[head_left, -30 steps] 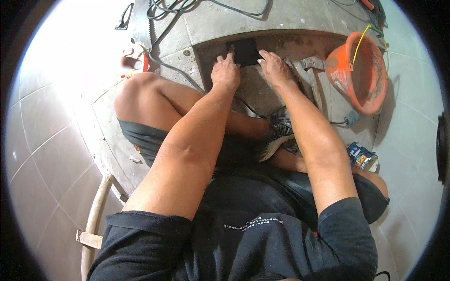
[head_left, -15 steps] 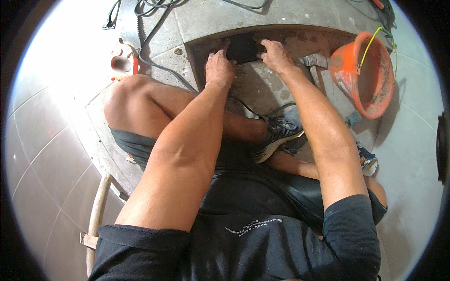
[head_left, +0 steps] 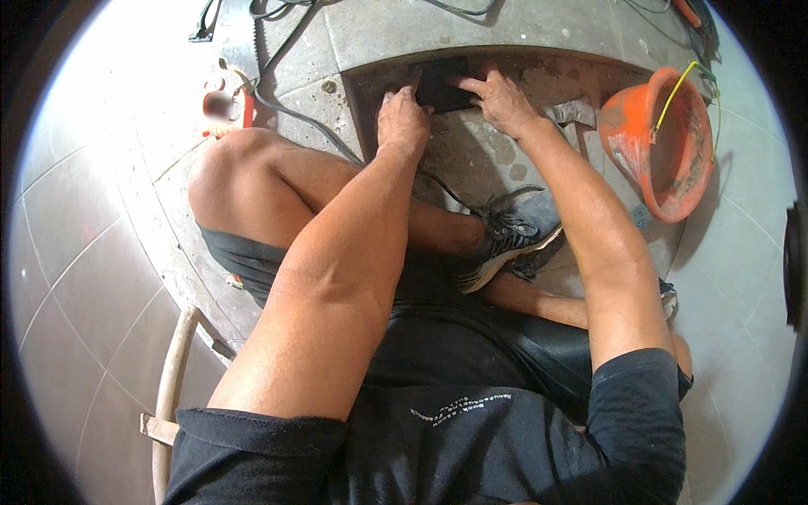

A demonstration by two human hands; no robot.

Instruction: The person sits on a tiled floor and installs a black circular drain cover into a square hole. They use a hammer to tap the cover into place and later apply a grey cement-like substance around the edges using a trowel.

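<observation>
A flat black square (head_left: 443, 84) lies at the far wall of a shallow recess in the floor. Whether it is a dark panel or an opening, I cannot tell. My left hand (head_left: 402, 119) is at its left edge, index finger stretched forward and thumb apart from it. At its right side is my right hand (head_left: 507, 105), fingers spread, one fingertip reaching over the black edge. Neither hand visibly grasps anything; the tips of some left fingers are hard to make out in the shade.
An orange bucket (head_left: 627, 135) with a yellow-green handle lies tipped at the right. A handsaw (head_left: 257, 38) and dark cables (head_left: 311, 130) lie by an orange object (head_left: 225, 108) at left. My shoe (head_left: 513, 227) is near the recess. A wooden-handled tool (head_left: 175, 370) lies lower left.
My right fingers have shifted from the black square's right edge to slightly over it and spread more. My left hand stays by the left edge. The whole view has shifted slightly.
</observation>
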